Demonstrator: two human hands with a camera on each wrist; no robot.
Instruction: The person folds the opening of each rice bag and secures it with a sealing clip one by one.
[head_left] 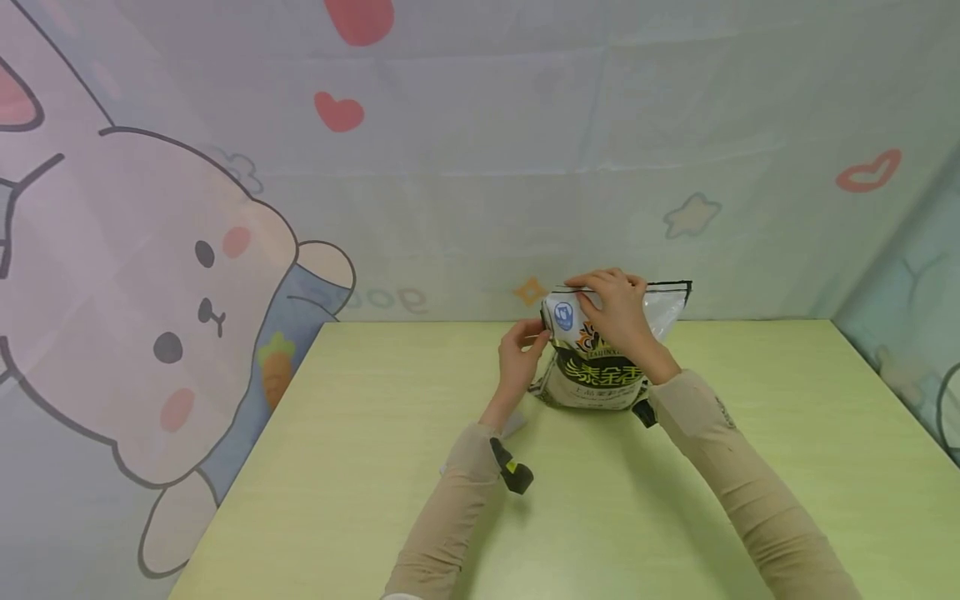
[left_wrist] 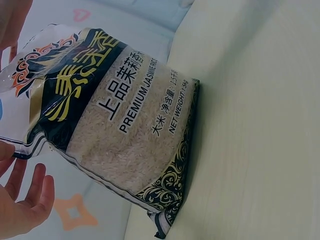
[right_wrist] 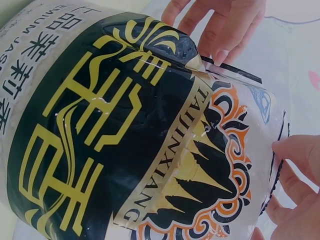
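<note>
A bag of jasmine rice (head_left: 600,379) stands upright on the table, its grains showing through a clear lower panel in the left wrist view. My right hand (head_left: 618,312) pinches the bag's top edge, thumb in front and fingers behind, as the right wrist view shows. At the bag's upper left side edge, my left hand (head_left: 519,354) pinches the seam between thumb and forefinger, its other fingers spread. The dark band with yellow lettering (right_wrist: 95,115) faces me, and the bag's top right corner (head_left: 678,292) sticks out past my right hand.
The light green table (head_left: 360,467) runs back to a cloth backdrop (head_left: 487,150) printed with a rabbit and hearts. A small whitish item (head_left: 514,423) lies on the table beside my left wrist, partly hidden by the sleeve. A dark cable (head_left: 942,408) hangs at the far right.
</note>
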